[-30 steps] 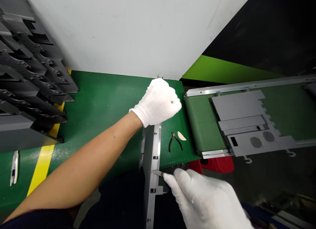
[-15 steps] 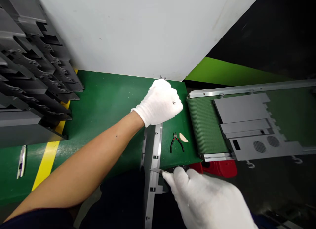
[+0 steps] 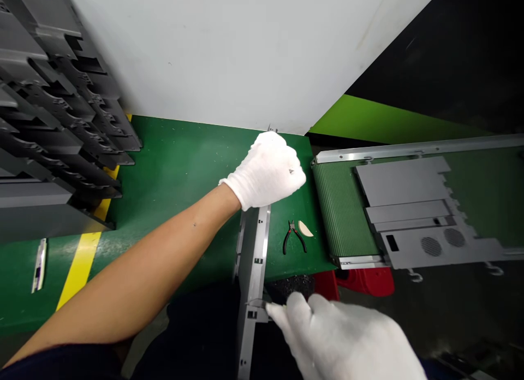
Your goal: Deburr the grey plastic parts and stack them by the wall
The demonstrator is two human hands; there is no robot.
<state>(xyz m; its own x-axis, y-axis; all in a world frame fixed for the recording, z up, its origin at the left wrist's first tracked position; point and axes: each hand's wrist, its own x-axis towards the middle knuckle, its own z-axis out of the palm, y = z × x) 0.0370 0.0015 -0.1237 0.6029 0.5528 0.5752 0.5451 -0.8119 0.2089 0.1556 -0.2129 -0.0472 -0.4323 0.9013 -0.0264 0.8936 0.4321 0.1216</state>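
Note:
A long grey plastic panel (image 3: 261, 243) stands on its edge, running from the table towards my body. My left hand (image 3: 270, 171), in a white glove, is closed around its far part, and the fingers' undersides are hidden. In my gloved right hand (image 3: 346, 336) is a knife with a thin blade (image 3: 257, 302); its handle is mostly hidden. The blade lies across the panel's near edge, beside a small square slot. Side cutters (image 3: 293, 238) with black and red handles lie on the green table (image 3: 184, 156), next to a pale half-round piece (image 3: 305, 229).
Several grey moulded panels (image 3: 61, 123) stand stacked at the left. A white-and-purple cutter (image 3: 39, 265) lies near them. At the right, a conveyor (image 3: 341, 216) carries another grey panel (image 3: 405, 183). A red bin (image 3: 325, 284) with dark scraps sits below the table edge. A white wall (image 3: 245, 52) rises behind.
The knife blade has moved down along the panel's edge towards my body, to the square slot. My left hand keeps its hold on the panel. The view has shifted slightly.

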